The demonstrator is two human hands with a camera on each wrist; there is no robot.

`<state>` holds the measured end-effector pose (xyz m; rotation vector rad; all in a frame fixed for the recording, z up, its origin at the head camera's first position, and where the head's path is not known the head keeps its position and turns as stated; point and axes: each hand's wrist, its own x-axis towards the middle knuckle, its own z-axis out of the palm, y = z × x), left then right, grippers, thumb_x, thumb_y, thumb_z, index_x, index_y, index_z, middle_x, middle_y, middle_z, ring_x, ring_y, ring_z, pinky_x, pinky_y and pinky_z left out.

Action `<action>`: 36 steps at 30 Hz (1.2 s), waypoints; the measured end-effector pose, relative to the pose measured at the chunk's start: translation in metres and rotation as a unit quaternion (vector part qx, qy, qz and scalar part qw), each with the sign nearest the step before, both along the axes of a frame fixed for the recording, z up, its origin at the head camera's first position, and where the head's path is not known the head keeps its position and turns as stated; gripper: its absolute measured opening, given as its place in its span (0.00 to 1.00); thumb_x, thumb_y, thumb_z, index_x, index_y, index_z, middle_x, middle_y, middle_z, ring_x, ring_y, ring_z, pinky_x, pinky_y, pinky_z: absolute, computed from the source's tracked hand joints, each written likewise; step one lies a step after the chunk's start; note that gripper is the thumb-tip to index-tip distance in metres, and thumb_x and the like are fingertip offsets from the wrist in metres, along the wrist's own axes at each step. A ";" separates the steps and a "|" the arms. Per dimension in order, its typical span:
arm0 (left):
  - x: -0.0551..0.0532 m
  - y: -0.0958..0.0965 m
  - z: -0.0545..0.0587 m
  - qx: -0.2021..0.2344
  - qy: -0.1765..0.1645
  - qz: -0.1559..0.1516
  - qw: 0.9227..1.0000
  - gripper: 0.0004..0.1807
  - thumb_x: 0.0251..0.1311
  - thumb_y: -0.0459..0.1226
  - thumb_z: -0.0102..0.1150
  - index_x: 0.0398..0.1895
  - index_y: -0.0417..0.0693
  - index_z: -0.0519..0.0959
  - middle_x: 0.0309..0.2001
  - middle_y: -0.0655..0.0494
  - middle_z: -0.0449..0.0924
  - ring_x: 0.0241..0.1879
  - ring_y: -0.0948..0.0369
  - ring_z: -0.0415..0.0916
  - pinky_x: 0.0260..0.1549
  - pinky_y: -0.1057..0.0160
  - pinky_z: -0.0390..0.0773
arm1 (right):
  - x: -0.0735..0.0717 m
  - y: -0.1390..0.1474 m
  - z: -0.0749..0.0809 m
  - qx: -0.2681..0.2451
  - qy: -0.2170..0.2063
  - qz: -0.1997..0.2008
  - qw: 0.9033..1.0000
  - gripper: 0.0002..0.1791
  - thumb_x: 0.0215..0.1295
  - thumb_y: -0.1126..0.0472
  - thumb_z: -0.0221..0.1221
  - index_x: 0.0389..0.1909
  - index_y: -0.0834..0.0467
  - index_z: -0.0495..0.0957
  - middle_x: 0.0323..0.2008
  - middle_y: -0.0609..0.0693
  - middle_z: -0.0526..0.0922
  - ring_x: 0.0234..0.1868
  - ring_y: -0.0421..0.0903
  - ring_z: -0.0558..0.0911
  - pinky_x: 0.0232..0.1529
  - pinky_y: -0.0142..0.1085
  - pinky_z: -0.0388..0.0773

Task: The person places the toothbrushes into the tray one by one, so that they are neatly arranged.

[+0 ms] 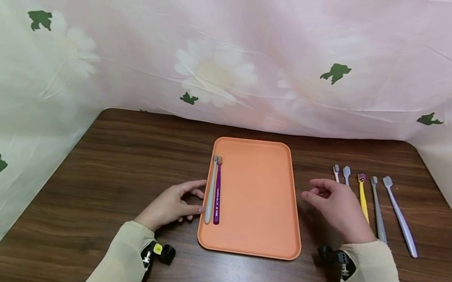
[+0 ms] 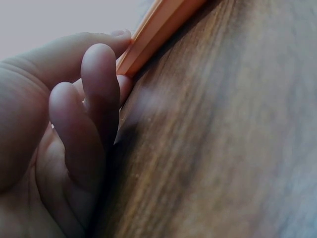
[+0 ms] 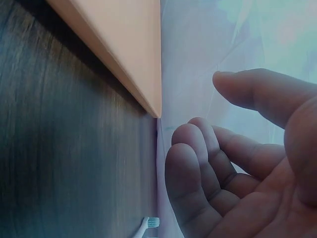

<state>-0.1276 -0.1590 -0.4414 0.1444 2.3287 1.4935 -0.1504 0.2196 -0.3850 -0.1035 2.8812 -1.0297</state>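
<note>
An orange tray [image 1: 258, 201] lies on the table, with a grey toothbrush [image 1: 210, 198] and a purple toothbrush [image 1: 218, 194] side by side along its left edge. My left hand [image 1: 170, 206] pinches the tray's left rim; the left wrist view shows the thumb and a finger at the rim [image 2: 153, 37]. Between the tray and a row of toothbrushes, my right hand [image 1: 338, 207] hovers with loosely bent fingers and holds nothing. In that row, the yellow toothbrush [image 1: 363, 199] and its neighbours are partly hidden by the hand. The right wrist view shows one brush head [image 3: 152, 222].
Right of my right hand lie a dark grey toothbrush [image 1: 378, 209] and a lavender toothbrush [image 1: 401, 220]; two paler brushes [image 1: 346, 173] show behind it. The brown wooden table [image 1: 138, 156] ends at a floral cloth [image 1: 221, 60] hung along the back and sides.
</note>
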 end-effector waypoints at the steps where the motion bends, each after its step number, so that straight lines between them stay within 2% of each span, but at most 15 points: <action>1: 0.000 0.000 0.000 0.001 0.002 -0.001 1.000 0.36 0.50 0.43 0.69 0.64 0.67 0.67 0.47 0.58 0.75 0.24 0.57 0.77 0.16 0.59 0.75 | 0.000 0.000 0.000 -0.001 -0.001 0.001 1.000 0.27 0.58 0.49 0.63 0.51 0.65 0.75 0.35 0.53 0.80 0.36 0.48 0.78 0.34 0.39 0.74; 16: 0.001 0.001 0.002 0.006 0.015 -0.005 1.000 0.36 0.50 0.41 0.69 0.64 0.62 0.67 0.46 0.56 0.75 0.22 0.57 0.76 0.15 0.59 0.74 | 0.002 0.003 0.006 -0.005 -0.012 0.000 1.000 0.33 0.58 0.42 0.60 0.53 0.65 0.74 0.38 0.55 0.80 0.38 0.49 0.78 0.35 0.39 0.75; 36: 0.001 0.001 0.003 0.009 0.008 0.002 1.000 0.35 0.49 0.41 0.70 0.63 0.64 0.68 0.47 0.55 0.75 0.23 0.56 0.75 0.15 0.59 0.73 | 0.001 0.008 0.003 -0.003 -0.024 -0.011 1.000 0.32 0.59 0.44 0.60 0.54 0.65 0.73 0.38 0.56 0.79 0.37 0.50 0.77 0.33 0.38 0.76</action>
